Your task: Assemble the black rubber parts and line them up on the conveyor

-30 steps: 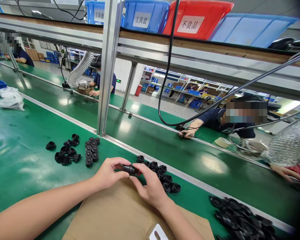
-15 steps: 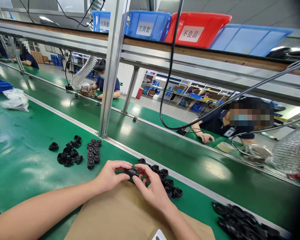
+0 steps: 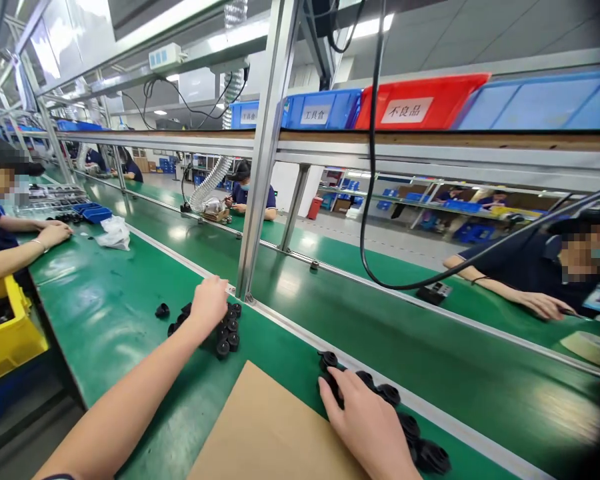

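Observation:
My left hand (image 3: pixel 207 303) reaches out over a tidy cluster of small black round parts (image 3: pixel 229 335) on the green belt (image 3: pixel 105 313). Its fingers point down and away, so whatever they hold is hidden. A single black part (image 3: pixel 162 310) lies just left of that cluster. My right hand (image 3: pixel 367 423) lies palm down on a row of the same black parts (image 3: pixel 391 393), with its fingertips touching the parts near the row's left end (image 3: pixel 327 360). A brown cardboard sheet (image 3: pixel 265 433) lies between my two arms.
An aluminium post (image 3: pixel 263 167) stands just behind the left cluster, and a black cable (image 3: pixel 364 200) hangs to its right. Left are a yellow bin (image 3: pixel 5 333), a co-worker's hands (image 3: pixel 55 233) and a plastic bag (image 3: pixel 114 233). Another person's hand (image 3: pixel 545 305) rests across the line. Blue and red bins (image 3: pixel 410 107) sit overhead.
My hands have separated: the left went out to the cluster on the left, the right dropped onto the row of parts. The black part held between them is out of sight. The view tilted up.

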The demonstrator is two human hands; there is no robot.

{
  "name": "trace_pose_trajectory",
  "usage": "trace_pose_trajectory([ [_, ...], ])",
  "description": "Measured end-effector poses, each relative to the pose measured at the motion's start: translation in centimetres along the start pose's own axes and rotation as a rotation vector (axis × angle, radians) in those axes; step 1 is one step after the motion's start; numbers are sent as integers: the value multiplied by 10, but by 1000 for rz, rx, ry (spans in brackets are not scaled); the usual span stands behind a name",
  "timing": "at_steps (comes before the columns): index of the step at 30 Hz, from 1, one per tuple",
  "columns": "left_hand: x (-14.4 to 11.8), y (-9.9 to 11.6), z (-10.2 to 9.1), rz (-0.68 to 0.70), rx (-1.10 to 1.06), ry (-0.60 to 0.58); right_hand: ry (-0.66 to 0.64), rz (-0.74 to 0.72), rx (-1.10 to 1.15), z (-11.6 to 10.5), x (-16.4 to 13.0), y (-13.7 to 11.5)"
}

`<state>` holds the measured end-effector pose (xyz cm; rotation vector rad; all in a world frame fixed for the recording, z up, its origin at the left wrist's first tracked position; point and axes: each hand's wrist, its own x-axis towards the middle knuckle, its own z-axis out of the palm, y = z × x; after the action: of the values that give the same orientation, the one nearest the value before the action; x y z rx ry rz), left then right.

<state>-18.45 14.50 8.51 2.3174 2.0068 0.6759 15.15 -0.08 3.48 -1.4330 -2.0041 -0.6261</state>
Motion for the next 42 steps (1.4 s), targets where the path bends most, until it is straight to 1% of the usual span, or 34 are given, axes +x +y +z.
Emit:
trace_pose_trajectory([
  [2,11,-27,1,-206,75,-48,23,0,-16,-1,2,-4],
  [4,17,-49,5,-332,105,-129,18,-18,89,-3,3,-12],
  [6,20,-61,7,-370,102,-188,-4,-56,244,-4,2,-23],
  [8,22,-61,4,-357,91,-191,-24,-87,367,-3,-2,-34],
  [9,21,-55,0,-332,81,-171,-38,-89,412,0,-4,-38],
  [11,16,-35,-9,-229,34,-112,-63,-61,482,5,-9,-42],
  [13,2,-5,-13,-61,-51,-74,-71,-24,517,10,-13,-43],
  [14,-9,12,-13,42,-122,-79,-69,-11,524,12,-15,-42],
  [16,-37,45,-4,248,-324,-146,-64,3,545,15,-17,-40],
  [18,-66,70,9,417,-603,-230,-68,17,601,15,-18,-38],
  [20,-90,85,22,491,-768,-307,-65,-3,659,15,-18,-38],
  [22,-101,92,29,496,-787,-392,-75,-29,694,13,-17,-39],
  [23,-101,91,31,497,-776,-427,-92,-25,714,13,-17,-40],
  [24,-97,89,32,505,-751,-428,-112,0,740,12,-17,-41],
  [25,-91,85,32,519,-703,-382,-131,37,771,11,-17,-42],
  [26,-82,79,32,530,-624,-292,-147,72,800,10,-17,-43],
  [27,-71,72,32,522,-515,-178,-157,96,823,9,-18,-44],
  [28,-59,63,33,487,-382,-64,-165,104,835,9,-18,-45],
  [29,-47,54,35,431,-246,20,-174,101,838,9,-18,-46],
  [30,-36,44,36,368,-132,59,-187,92,835,8,-18,-46],
  [32,-18,26,40,266,-5,44,-213,79,830,8,-18,-46],
  [33,-12,20,42,247,14,19,-223,79,828,8,-18,-46],
  [35,-7,12,43,254,11,-27,-232,87,825,8,-18,-46],
  [37,-8,12,44,286,3,-62,-231,94,825,7,-18,-46],
  [40,-18,19,43,357,-17,-112,-230,116,855,6,-18,-48],
  [42,-27,26,42,415,-41,-149,-228,174,905,6,-17,-49],
])
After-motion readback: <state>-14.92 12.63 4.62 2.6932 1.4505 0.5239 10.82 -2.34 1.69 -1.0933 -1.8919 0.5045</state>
